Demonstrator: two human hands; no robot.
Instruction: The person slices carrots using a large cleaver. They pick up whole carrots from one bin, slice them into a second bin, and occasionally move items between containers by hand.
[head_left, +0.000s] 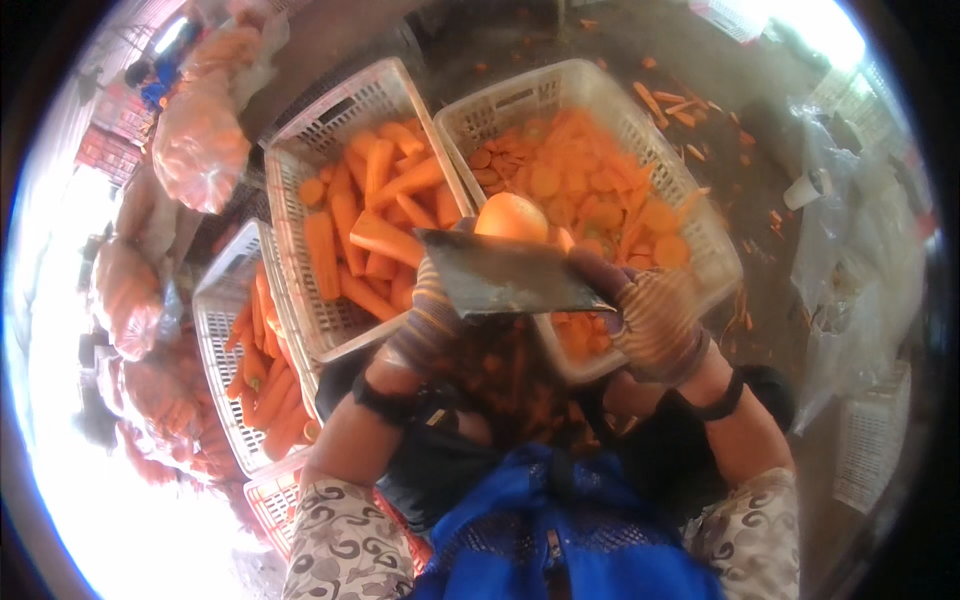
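My right hand (660, 322), in a striped knit glove, grips the handle end of a wide-bladed cleaver (510, 274), its blade level before me. Behind the blade, the rounded end of a thick carrot (511, 217) shows. My left hand (427, 311), also gloved, is at the blade's left end and holds this carrot; its fingers are mostly hidden by the blade. Beyond my left hand stands a white plastic crate (281, 187) with whole and cut carrots (386, 236). A second white crate (709, 247), under and beyond the cleaver, contains carrot slices and strips (592, 172).
At the left, another white crate (217, 382) holds slimmer carrots, above a red crate (270, 510). Clear bags of carrots (199, 150) line the far left. Carrot scraps (667, 101) litter the floor at upper right, near a white cup (806, 190) and plastic sheeting (847, 277).
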